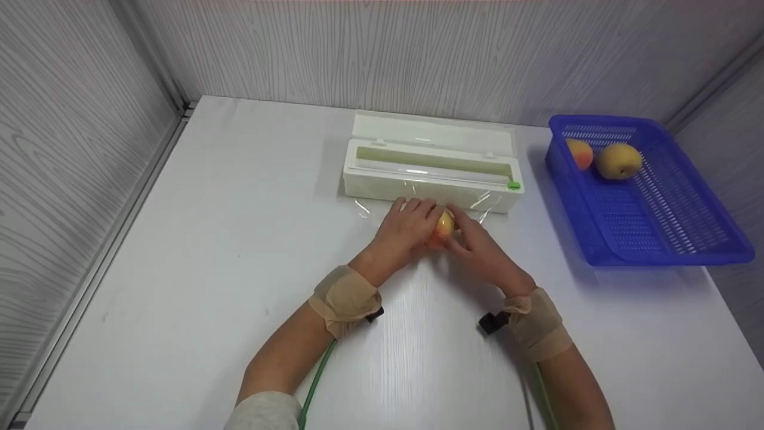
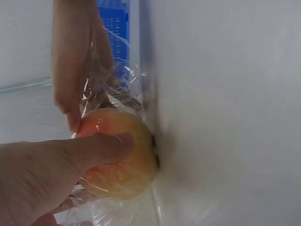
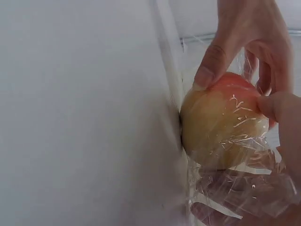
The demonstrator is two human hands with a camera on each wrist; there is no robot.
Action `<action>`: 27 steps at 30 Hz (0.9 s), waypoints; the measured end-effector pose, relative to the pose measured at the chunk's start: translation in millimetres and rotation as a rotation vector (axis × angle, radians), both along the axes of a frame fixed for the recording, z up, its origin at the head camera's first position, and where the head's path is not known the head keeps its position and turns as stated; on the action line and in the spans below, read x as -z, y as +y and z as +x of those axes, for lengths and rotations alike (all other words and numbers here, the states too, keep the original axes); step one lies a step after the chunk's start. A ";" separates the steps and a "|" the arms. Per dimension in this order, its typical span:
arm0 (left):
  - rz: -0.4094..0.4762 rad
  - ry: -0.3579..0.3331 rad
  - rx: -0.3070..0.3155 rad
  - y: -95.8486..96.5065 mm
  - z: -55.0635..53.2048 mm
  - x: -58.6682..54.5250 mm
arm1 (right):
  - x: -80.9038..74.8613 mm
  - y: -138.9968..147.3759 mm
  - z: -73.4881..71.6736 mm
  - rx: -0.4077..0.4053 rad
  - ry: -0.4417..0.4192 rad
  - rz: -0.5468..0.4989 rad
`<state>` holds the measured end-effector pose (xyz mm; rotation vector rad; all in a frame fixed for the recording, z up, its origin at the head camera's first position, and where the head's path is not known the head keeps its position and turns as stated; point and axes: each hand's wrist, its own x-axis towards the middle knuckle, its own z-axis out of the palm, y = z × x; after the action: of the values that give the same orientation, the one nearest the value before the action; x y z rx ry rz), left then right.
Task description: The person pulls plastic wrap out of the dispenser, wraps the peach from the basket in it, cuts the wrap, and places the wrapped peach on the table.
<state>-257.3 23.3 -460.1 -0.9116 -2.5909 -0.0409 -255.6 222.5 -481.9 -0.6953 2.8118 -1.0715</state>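
Fruit (image 3: 214, 125) | held between left hand (image 1: 409, 228) and right hand (image 1: 484, 251) — clear film (image 2: 115, 213) around

A round yellow fruit with a red blush (image 2: 127, 181) sits low, left of centre, at the edge of a smooth white tabletop (image 2: 230, 113) that fills the right side. The person's bare left hand (image 2: 42, 176) enters from the left, its straight thumb (image 2: 108, 149) laid across the fruit. From the top, the person's bare right hand (image 2: 70, 70) reaches down, a fingertip at the fruit's upper left side. Thin, clear, crinkled plastic film (image 2: 106, 212) gleams below the fruit and bunches above it (how far it wraps round is hard to tell). Behind, at the top, shows a blue perforated plastic basket (image 2: 120, 42).
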 end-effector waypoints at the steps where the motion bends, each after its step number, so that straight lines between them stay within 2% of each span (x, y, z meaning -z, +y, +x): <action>1: 0.004 -0.044 0.006 0.5 -2.1 -4.2 | 0.3 -0.4 0.3 0.001 0.026 0.008; 6: 0.088 -0.245 0.074 -1.0 -14.8 -20.0 | 3.9 -1.2 0.8 0.012 0.138 0.021; 9: 0.122 -0.334 0.113 -2.2 -22.3 -25.2 | 5.5 0.0 -0.3 0.033 0.134 0.008; 13: 0.115 -0.392 0.125 -1.6 -30.1 -29.6 | 6.8 1.8 -3.8 0.050 0.096 0.018; 17: 0.079 -0.357 0.105 2.3 -32.6 -27.8 | 8.9 4.0 -7.6 0.051 0.065 0.020; 21: 0.040 -0.258 0.057 8.2 -33.9 -22.5 | 9.3 5.8 -10.4 0.052 0.034 0.014; 23: 0.016 -0.237 0.021 11.2 -35.5 -22.3 | 9.1 6.2 -11.2 0.052 0.020 0.012; 27: -0.023 -0.262 0.000 13.4 -39.3 -27.9 | 9.4 7.3 -11.9 0.048 0.017 0.009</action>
<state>-296.6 36.7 -432.2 -0.9723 -2.8372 -0.1391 -267.5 229.8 -491.3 -0.6417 2.8603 -1.0645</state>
